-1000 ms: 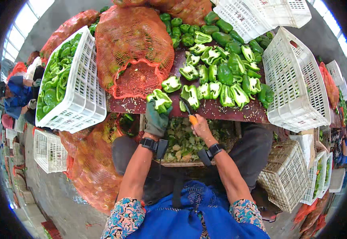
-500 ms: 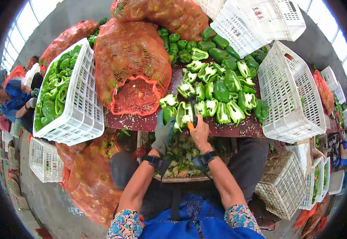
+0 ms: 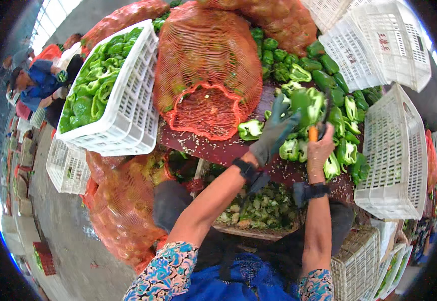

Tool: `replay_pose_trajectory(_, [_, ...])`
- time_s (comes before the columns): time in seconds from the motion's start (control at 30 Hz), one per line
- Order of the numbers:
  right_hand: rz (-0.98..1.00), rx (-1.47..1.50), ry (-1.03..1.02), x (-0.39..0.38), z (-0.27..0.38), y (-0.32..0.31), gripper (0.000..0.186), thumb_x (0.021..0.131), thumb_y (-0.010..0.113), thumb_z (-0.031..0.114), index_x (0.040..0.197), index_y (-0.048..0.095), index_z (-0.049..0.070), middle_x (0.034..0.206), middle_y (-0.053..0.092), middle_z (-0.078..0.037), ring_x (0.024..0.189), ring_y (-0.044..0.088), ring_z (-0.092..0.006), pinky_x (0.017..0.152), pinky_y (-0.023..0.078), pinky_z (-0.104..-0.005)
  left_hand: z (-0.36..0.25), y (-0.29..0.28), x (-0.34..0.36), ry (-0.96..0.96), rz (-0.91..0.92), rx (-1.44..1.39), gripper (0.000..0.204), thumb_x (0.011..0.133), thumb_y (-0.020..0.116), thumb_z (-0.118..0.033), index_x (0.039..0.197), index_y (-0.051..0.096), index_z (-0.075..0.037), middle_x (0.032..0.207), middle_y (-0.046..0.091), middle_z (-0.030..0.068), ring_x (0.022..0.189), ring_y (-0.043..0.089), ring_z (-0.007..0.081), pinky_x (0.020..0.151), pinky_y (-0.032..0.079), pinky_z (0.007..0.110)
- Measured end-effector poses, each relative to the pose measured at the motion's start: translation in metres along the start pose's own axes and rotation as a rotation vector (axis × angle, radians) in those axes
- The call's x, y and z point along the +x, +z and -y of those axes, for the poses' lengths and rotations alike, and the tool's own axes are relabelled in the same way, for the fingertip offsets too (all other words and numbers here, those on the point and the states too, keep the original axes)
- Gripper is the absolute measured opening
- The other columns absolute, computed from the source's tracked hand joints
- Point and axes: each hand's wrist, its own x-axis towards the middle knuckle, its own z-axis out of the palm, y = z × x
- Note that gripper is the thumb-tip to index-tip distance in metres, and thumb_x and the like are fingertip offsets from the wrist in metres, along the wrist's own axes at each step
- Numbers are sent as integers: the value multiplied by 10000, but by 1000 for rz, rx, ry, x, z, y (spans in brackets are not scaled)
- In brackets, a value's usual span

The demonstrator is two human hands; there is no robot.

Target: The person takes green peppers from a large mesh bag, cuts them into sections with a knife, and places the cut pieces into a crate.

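My right hand is closed round the orange handle of a knife, whose dark blade points away from me. Beside the blade is a cut green bell pepper, blurred, its pale inside partly showing. My left hand, in a grey-green glove, reaches up just left of that pepper with fingers stretched and apart. Whether the fingertips touch the pepper I cannot tell. Opened bell peppers lie around the right hand, and one cut half sits left of the glove.
A white crate full of cut peppers stands left, beside an orange mesh sack. Another white crate stands right. Whole peppers are heaped at the back. Below the seed-strewn dark red tabletop, a box holds scraps.
The view has swung, shifting the scene rightward. Both hands have moved farther over the peppers. The left hand has left the pepper by the table edge, and a cut pepper is now up between the hands.
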Motion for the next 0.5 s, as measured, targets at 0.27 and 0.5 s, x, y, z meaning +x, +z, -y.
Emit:
replay_pose_trajectory(0.27, [330, 134, -69, -70, 1, 21, 345, 842, 727, 153, 1108, 547, 24, 690, 592, -148, 611, 602, -311, 571, 470, -407, -42, -141, 4, -96, -487, 688, 362, 911, 571, -90, 1271, 544, -69, 936, 596, 9, 770, 545, 113, 653, 477, 289])
replay_pose_trajectory(0.5, [437, 129, -68, -109, -26, 44, 327, 828, 728, 120, 1069, 555, -18, 644, 547, -117, 518, 510, -260, 502, 414, -361, -84, -255, 15, -142, -777, 1157, 574, 898, 519, -142, 1437, 335, -75, 870, 624, 212, 775, 611, 364, 693, 503, 466])
